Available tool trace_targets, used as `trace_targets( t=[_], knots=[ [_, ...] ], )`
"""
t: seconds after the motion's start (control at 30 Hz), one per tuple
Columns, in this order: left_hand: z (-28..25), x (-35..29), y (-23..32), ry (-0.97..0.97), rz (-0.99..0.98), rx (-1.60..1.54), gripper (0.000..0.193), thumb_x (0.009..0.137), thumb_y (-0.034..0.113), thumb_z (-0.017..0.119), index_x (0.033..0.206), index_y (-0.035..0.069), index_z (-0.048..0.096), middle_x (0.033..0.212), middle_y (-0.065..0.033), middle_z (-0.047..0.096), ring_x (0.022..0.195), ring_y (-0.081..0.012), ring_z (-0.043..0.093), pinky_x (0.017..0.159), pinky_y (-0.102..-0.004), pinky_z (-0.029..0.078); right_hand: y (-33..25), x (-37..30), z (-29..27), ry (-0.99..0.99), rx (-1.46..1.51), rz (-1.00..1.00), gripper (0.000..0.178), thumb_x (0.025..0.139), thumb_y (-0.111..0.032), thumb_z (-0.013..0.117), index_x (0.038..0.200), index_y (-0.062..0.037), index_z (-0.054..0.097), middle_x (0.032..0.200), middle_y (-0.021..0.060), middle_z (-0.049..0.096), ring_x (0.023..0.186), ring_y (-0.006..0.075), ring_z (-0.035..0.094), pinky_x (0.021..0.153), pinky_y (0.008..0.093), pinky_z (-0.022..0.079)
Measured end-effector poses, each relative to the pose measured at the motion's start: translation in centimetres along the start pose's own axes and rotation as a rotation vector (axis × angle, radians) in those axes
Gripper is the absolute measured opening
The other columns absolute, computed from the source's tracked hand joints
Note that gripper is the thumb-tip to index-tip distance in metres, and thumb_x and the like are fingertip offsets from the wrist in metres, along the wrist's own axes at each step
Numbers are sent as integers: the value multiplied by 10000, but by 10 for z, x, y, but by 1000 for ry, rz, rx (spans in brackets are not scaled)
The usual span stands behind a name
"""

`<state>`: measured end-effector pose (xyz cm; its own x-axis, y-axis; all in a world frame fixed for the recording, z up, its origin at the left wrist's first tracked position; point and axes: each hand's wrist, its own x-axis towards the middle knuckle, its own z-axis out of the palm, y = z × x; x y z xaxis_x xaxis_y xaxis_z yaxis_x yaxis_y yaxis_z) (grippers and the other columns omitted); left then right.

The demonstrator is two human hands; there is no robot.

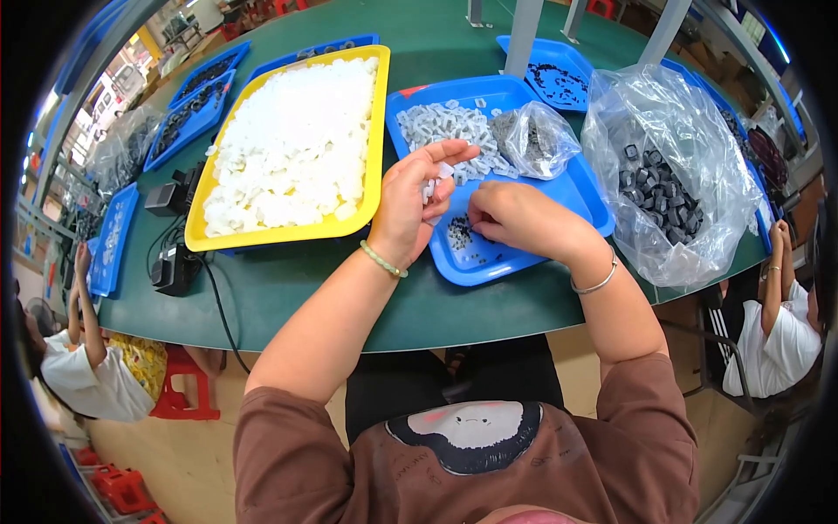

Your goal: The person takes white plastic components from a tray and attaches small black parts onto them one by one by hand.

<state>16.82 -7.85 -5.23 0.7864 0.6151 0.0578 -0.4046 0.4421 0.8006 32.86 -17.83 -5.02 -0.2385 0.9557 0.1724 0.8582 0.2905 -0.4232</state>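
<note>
Over the left part of a blue tray (559, 210), my left hand (410, 196) is turned palm up, its fingers curled round a few small whitish translucent plastic pieces (443, 172). Beside it, my right hand (528, 217) reaches down into the tray with fingertips pinched together; whatever they grip is hidden. Tiny black parts (460, 234) lie scattered under those fingertips. Farther back in the same tray is a heap of clear plastic pieces (445, 127), and next to it a clear bag of small dark grey parts (534, 140).
At left stands a yellow tray (381, 131) heaped with white pieces. A big clear bag of black caps (668, 196) sits at right. Behind are a blue tray of black parts (559, 79) and metal posts (524, 39). Black devices with a cable (175, 266) lie left. Co-workers sit both sides.
</note>
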Motion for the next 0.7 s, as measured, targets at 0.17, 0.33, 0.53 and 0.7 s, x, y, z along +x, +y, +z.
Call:
trace_targets(
  t=[0.17,0.33,0.53,0.7],
  knots=[
    [1,1,-1,-8,22,112,434,789,34,411,1208,-44,491,1223,-146,555,566,-26,379,454,-151,291,-1,0,-7,14,-10,2,83,761,-56,616,802,1,570,779,161,622,734,329,609,668,390,488],
    [8,-3,-1,-13,75,228,442,783,20,402,1210,-19,505,1234,-124,554,559,-24,388,462,-152,296,-10,2,-18,224,576,187,67,829,-16,604,894,-1,598,782,20,592,677,87,542,626,248,454],
    [8,-5,-8,-35,193,264,502,782,-9,404,1278,43,457,1261,-94,507,559,-29,396,507,-164,343,-11,8,-15,303,975,293,136,860,-89,623,952,12,618,805,3,609,708,76,567,651,225,483],
    [6,-3,-11,-109,256,370,475,818,-15,412,1288,54,431,1260,-92,484,578,-26,392,541,-173,376,-10,6,-21,168,939,308,181,878,-126,622,999,8,624,838,18,624,716,85,575,658,232,495]
  ],
)
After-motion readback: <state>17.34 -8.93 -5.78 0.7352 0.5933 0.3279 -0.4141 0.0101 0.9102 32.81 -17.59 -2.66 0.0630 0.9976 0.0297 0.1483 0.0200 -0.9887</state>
